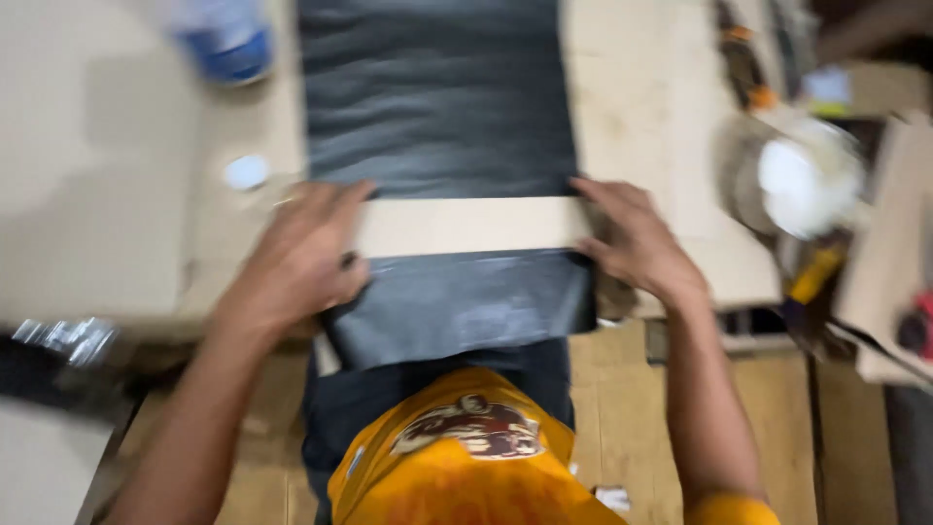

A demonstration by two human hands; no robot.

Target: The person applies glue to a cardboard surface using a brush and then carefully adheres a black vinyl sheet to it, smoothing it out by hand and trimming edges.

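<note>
Two hands press a pale cardboard strip (466,226) across dark sheet material (437,107) on a workbench (641,107): left hand (296,258) flat, fingers together, on one end; right hand (637,243) spread on the other. Uneven pressure could let the strip skew on the sheet.

Head view blurred. My left hand (301,258) lay flat on left end of pale board strip (466,226); my right hand (637,243) pressed its right end. Strip lay crosswise over dark grey sheet (437,97), which ran from far edge to near edge of pale worktable (117,175). Blue-and-white bottle (228,39) stood far left, small white cap (246,172) near it. White round object (807,175) sat at right, too blurred to tell.
</note>
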